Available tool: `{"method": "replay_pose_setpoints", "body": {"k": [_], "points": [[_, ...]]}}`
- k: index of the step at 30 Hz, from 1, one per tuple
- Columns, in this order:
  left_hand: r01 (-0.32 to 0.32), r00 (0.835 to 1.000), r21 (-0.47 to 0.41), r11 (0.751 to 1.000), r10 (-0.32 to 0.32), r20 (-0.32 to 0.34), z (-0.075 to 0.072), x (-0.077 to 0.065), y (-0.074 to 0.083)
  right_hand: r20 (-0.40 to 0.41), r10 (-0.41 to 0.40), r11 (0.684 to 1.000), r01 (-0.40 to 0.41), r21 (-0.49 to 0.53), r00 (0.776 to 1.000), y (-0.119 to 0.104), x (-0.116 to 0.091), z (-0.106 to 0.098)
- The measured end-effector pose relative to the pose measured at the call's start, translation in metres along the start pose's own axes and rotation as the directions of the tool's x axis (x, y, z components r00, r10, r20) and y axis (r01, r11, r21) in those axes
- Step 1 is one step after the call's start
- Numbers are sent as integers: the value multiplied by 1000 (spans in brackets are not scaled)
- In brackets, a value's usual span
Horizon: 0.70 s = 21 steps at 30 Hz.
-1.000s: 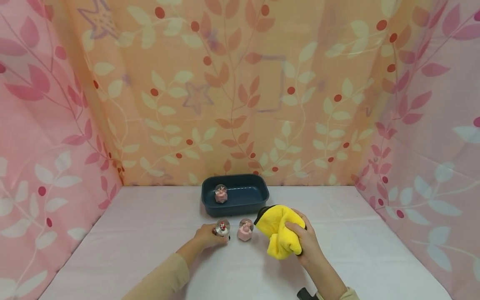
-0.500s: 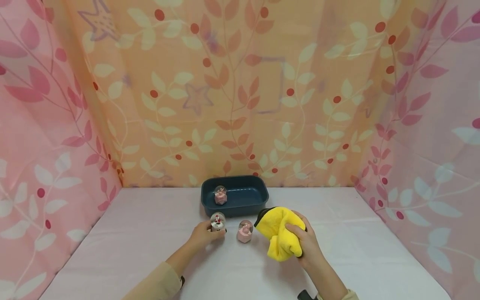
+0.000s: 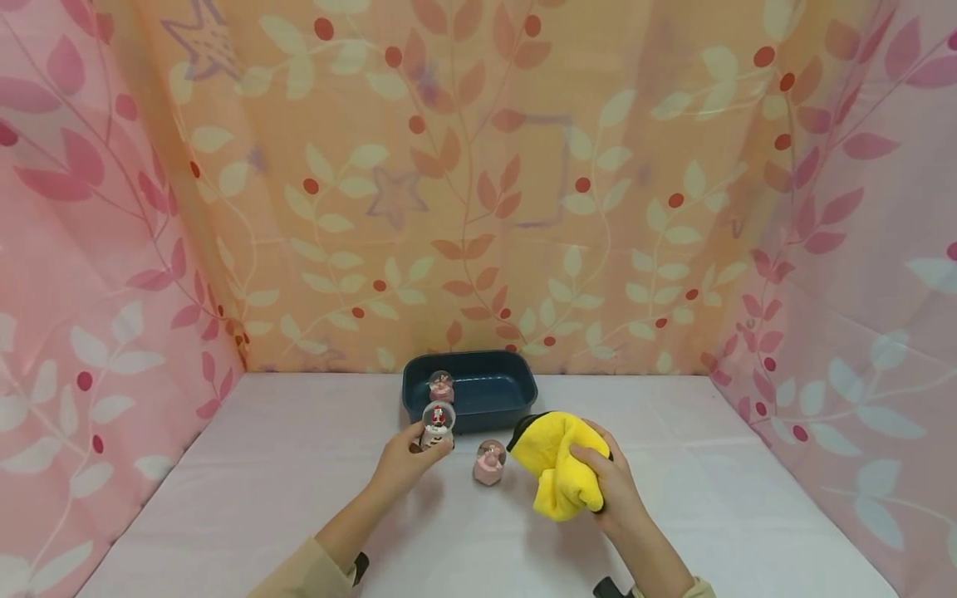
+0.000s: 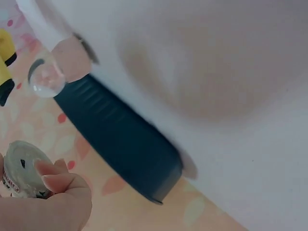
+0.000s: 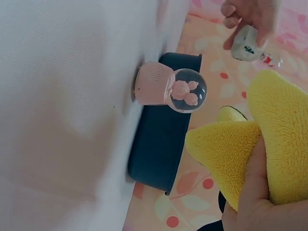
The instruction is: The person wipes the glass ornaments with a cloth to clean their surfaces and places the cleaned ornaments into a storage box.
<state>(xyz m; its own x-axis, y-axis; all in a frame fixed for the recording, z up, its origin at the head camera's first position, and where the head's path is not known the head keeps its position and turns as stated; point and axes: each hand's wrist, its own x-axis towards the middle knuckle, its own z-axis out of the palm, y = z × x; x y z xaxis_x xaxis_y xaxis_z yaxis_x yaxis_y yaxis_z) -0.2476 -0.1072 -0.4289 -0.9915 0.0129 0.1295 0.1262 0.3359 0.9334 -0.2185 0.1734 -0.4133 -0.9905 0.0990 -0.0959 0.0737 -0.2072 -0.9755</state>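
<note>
My left hand (image 3: 404, 458) grips a snow globe (image 3: 438, 422) with a white base and a small red-and-white figure inside. It is lifted off the table, in front of the dark blue basin. The left wrist view shows its round underside (image 4: 26, 166) between thumb and fingers. My right hand (image 3: 615, 473) holds a bunched yellow cloth (image 3: 564, 465) with black edging above the table. Between the hands a pink snow globe (image 3: 489, 463) stands upright on the table; in the right wrist view its pink figure (image 5: 182, 90) shows through the dome.
At the back stands the dark blue basin (image 3: 497, 415), with another pink snow globe (image 3: 441, 385) in its left part. The white-covered table (image 3: 643, 432) ends at a leaf-patterned orange curtain (image 3: 478, 208). Pink patterned curtains flank both sides.
My left hand has raised the white-based snow globe off the table and moved it slightly left and up, tilting its dome into view. The right hand and cloth stay nearly still.
</note>
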Motion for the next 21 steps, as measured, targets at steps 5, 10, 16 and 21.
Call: {"method": "replay_pose_setpoints", "body": {"k": [5, 10, 16, 21], "points": [[-34, 999, -12, 999, 34, -18, -3, -5, 11, 5, -3, 1000, 3, 3, 1000, -1, -1, 1], [-6, 1000, 23, 1000, 7, -13, -6, -11, 22, 25, -13, 1000, 13, 13, 1000, -3, -1, 1], [-37, 999, 22, 999, 38, -14, -8, -16, 31, 53, -47, 999, 46, 18, 998, -7, -2, 5], [-58, 998, 31, 998, 58, -20, -10, -18, 33, 58, -63, 997, 60, 38, 996, -9, 0, 11]]}}
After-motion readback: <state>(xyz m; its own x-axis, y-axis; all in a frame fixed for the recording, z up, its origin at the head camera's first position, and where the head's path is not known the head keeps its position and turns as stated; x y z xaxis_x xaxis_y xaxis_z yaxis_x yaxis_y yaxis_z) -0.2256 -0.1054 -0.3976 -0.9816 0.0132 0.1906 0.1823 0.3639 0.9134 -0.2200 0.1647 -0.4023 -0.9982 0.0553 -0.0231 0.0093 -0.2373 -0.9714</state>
